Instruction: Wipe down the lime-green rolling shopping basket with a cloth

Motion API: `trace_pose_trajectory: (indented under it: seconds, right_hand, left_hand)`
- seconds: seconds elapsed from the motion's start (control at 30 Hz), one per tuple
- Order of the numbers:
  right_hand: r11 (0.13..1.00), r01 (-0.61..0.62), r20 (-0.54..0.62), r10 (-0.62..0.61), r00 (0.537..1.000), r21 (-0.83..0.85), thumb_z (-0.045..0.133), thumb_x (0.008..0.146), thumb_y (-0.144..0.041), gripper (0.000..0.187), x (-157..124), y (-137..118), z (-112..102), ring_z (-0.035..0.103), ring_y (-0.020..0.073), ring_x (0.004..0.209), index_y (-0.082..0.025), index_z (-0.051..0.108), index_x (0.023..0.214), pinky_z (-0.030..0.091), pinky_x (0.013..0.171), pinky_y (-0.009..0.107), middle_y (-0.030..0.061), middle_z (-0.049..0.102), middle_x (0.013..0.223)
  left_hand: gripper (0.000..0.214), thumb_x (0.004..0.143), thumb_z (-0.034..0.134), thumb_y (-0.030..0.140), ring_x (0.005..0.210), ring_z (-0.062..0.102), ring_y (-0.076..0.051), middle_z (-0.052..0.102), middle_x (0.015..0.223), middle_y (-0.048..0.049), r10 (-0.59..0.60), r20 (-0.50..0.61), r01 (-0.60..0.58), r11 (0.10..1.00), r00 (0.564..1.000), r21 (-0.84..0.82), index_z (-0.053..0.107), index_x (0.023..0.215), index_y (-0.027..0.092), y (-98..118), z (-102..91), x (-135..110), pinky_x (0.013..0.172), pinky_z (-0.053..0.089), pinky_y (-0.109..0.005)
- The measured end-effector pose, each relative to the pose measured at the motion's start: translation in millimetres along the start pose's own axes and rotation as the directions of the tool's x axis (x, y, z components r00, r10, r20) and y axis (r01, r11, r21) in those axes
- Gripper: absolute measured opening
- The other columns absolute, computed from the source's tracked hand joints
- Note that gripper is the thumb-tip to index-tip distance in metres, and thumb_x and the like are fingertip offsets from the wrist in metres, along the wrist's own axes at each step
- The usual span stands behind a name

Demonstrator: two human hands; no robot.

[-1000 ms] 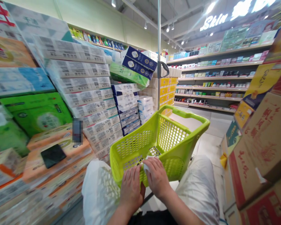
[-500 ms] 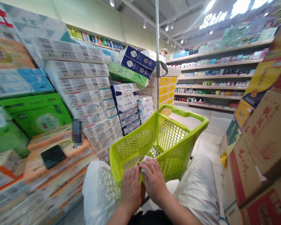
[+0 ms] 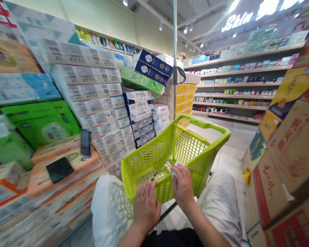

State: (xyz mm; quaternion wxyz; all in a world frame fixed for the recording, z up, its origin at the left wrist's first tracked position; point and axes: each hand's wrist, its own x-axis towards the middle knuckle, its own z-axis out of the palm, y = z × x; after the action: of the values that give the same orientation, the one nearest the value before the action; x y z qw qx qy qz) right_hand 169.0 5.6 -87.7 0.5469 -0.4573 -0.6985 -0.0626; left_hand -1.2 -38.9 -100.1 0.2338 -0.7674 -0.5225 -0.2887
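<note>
Grip of the right hand (image 3: 182, 187) is closed on a small white crumpled wad of tissue or cloth (image 3: 174, 170), which is pressed to the near rim of the lime-green perforated plastic shopping basket (image 3: 154, 154) resting on the lap. Within the last second that hand has been shifted rightwards along the rim, away from the left hand (image 3: 145, 206) — whose fingers are kept spread flat over the near wall, clamped on nothing. A further stretch of rim is judged to have been passed over by the wad — the far side is untouched.

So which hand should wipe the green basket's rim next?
Probably the right hand: it presses a white wipe against the rim of the green basket. The left hand lies flat on the near wall, holding nothing.
</note>
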Motion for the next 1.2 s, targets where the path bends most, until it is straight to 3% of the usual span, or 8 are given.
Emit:
trace_pose_trajectory:
  seconds: [0.17,0.43,0.57,0.73,0.83,1.0,1.1,1.2]
  right_hand:
    - [0.978,0.152,0.181,-0.176,0.968,0.141,0.040,0.085,-0.007,0.040,-8.9,-33.5,9.6,0.053,0.0185,0.116,-0.022,0.058,0.118,0.038,0.108,0.040,0.0063,0.064,0.110]
    - [0.999,0.011,-0.023,-0.012,1.000,-0.039,0.041,0.089,-0.011,0.033,8.9,29.0,-11.6,0.052,0.0227,0.120,-0.019,0.058,0.116,0.035,0.108,0.048,0.0087,0.064,0.114]
    - [1.000,-0.003,0.005,0.003,1.000,-0.008,0.040,0.088,-0.010,0.034,1.4,6.4,-3.0,0.051,0.0225,0.119,-0.020,0.060,0.114,0.033,0.110,0.049,0.0082,0.063,0.111]
    - [0.979,0.165,0.184,-0.185,0.965,0.119,0.040,0.086,-0.007,0.040,-8.1,-26.9,6.4,0.051,0.0192,0.119,-0.022,0.058,0.119,0.037,0.109,0.042,0.0062,0.064,0.111]
    - [0.983,0.161,0.169,-0.175,0.970,0.090,0.039,0.085,-0.007,0.042,-4.0,-12.2,1.5,0.053,0.0186,0.117,-0.021,0.056,0.121,0.037,0.108,0.041,0.0066,0.064,0.112]
    - [0.998,0.033,-0.006,-0.034,0.999,-0.055,0.040,0.087,-0.011,0.037,6.2,26.8,-7.9,0.051,0.0223,0.120,-0.019,0.056,0.119,0.033,0.109,0.049,0.0091,0.063,0.116]
    - [0.999,-0.018,-0.041,0.016,0.999,-0.046,0.039,0.088,-0.011,0.036,4.5,21.3,-4.6,0.050,0.0232,0.121,-0.019,0.057,0.118,0.032,0.110,0.051,0.0094,0.062,0.115]
    - [0.999,0.029,0.037,-0.030,0.999,0.017,0.038,0.088,-0.009,0.037,-3.5,-5.3,3.8,0.051,0.0217,0.119,-0.020,0.058,0.117,0.032,0.111,0.049,0.0081,0.063,0.111]
  left_hand:
    - [0.055,0.074,0.050,0.021,0.105,0.053,-0.027,0.060,0.112,-0.0141,0.042,-0.035,-0.041,0.999,0.999,0.024,0.043,0.128,0.009,-4.8,2.7,-2.2,0.093,0.042,-0.042]
    - [0.058,0.075,0.049,0.017,0.107,0.053,-0.026,0.060,0.115,-0.0116,-0.012,0.016,0.012,1.000,1.000,-0.017,0.042,0.132,0.012,-0.1,-3.3,0.1,0.097,0.040,-0.040]
    - [0.057,0.075,0.049,0.017,0.107,0.053,-0.026,0.060,0.115,-0.0120,-0.011,0.014,0.011,1.000,1.000,-0.020,0.042,0.131,0.012,0.3,-2.9,0.6,0.096,0.040,-0.041]
    - [0.056,0.074,0.050,0.019,0.105,0.053,-0.027,0.060,0.113,-0.0136,0.027,-0.022,-0.028,1.000,0.999,-0.004,0.043,0.129,0.010,-4.0,0.1,-1.2,0.093,0.041,-0.042]
    - [0.058,0.073,0.050,0.017,0.106,0.052,-0.027,0.059,0.114,-0.0127,0.008,0.007,-0.008,1.000,1.000,-0.009,0.042,0.130,0.011,-3.7,-0.6,-1.2,0.095,0.040,-0.041]
    - [0.057,0.075,0.049,0.017,0.106,0.052,-0.026,0.060,0.114,-0.0115,-0.008,0.007,0.008,1.000,1.000,-0.030,0.043,0.131,0.011,2.1,-4.4,1.7,0.096,0.039,-0.041]
    - [0.057,0.074,0.049,0.016,0.106,0.052,-0.026,0.060,0.114,-0.0118,-0.008,-0.001,0.008,0.999,1.000,-0.033,0.043,0.130,0.011,3.8,-4.9,2.4,0.096,0.039,-0.041]
    - [0.058,0.073,0.049,0.017,0.105,0.053,-0.026,0.059,0.114,-0.0121,-0.001,-0.002,0.001,1.000,1.000,-0.015,0.043,0.130,0.011,1.9,-2.8,0.8,0.095,0.040,-0.040]
